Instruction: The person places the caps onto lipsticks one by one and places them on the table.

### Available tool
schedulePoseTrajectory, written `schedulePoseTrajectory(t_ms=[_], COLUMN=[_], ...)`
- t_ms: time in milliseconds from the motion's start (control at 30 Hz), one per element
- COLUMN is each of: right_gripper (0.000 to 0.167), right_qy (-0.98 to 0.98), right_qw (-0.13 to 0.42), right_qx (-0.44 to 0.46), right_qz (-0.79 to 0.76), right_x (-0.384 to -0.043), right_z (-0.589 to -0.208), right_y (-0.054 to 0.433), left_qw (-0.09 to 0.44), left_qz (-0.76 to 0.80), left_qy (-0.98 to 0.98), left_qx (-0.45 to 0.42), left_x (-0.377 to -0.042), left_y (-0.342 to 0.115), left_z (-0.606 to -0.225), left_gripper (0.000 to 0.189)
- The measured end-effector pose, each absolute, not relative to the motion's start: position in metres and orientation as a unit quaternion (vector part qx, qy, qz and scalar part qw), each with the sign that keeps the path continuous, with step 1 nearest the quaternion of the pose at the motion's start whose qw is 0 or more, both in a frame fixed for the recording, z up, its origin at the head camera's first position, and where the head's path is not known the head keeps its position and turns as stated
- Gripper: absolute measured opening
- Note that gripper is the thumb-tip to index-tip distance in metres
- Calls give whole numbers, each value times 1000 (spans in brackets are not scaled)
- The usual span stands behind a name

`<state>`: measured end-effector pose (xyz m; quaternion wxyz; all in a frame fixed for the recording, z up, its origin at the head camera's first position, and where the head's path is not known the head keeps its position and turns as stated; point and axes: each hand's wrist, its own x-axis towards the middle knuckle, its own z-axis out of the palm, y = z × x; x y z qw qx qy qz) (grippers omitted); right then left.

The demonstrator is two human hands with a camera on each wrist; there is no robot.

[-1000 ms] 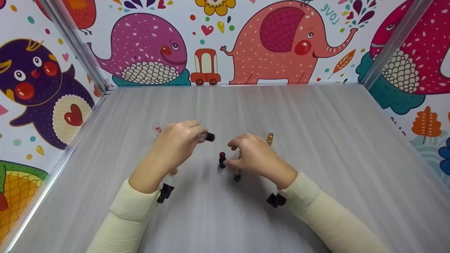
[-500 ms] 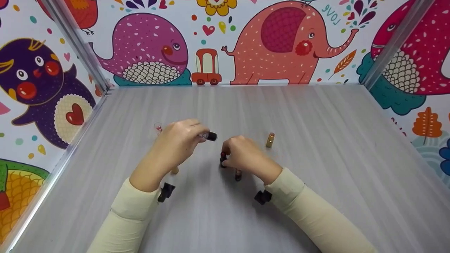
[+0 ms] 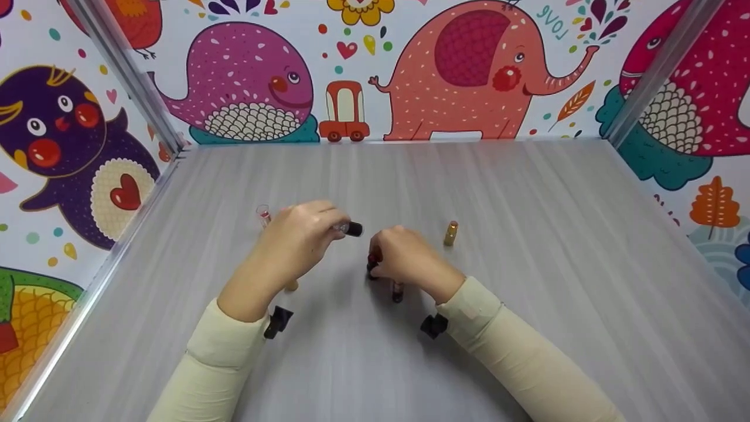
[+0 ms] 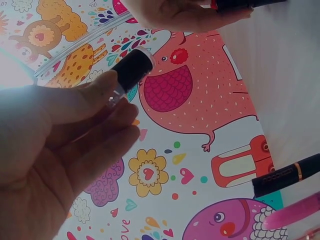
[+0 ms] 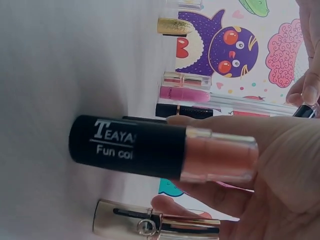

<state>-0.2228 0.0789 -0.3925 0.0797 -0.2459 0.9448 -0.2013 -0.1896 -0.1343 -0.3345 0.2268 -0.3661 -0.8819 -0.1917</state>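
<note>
My left hand [image 3: 293,249] pinches a lipstick tube [image 3: 353,228] with a black end and a clear part, held above the table. The left wrist view shows its black end [image 4: 134,67] beyond the thumb. To its right, my right hand [image 3: 410,258] grips a black lipstick [image 3: 371,268] with a red top, which stands upright on the table and is partly hidden by the fingers. Close by the right hand stands another lipstick [image 3: 398,292]. In the right wrist view a black lipstick with a clear coral cap [image 5: 130,147] stands in front of the palm.
A gold lipstick [image 3: 450,233] stands right of the hands. A clear-topped tube [image 3: 263,215] and a tan-ended one [image 3: 292,285] are partly hidden by the left arm. A pink tube [image 5: 185,94] and a glittery gold one [image 5: 174,26] also stand there. Printed walls bound the table.
My right hand has moved left and its fingers have closed on the black lipstick with the red top. The left hand has stayed almost still with its tube.
</note>
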Motion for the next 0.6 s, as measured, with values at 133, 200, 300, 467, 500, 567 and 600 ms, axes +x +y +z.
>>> schedulePoseTrajectory(t_ms=[133, 200, 300, 467, 500, 567, 600], right_gripper=[18, 18, 16, 14, 15, 15, 15], right_qy=[945, 945, 944, 939, 938, 933, 930], right_qw=[80, 77, 69, 45, 41, 33, 31], right_qx=[-248, -250, -254, -254, -253, -252, -251], right_qz=[-201, -198, -199, -226, -235, -255, -266], right_x=[-224, -224, -225, -225, -225, -223, -222], right_z=[-394, -395, -395, -386, -383, -376, -372], right_y=[77, 77, 78, 83, 84, 88, 90], left_qw=[223, 222, 219, 221, 221, 223, 224], left_qz=[-190, -190, -189, -189, -189, -190, -190], left_qy=[-885, -886, -887, -888, -888, -888, -889], left_qx=[-363, -361, -360, -356, -355, -353, -352], left_x=[-189, -188, -188, -188, -188, -188, -188], left_y=[-135, -135, -134, -135, -136, -137, -138], left_z=[-333, -332, -331, -331, -331, -330, -330], left_gripper=[7, 7, 8, 9, 9, 10, 11])
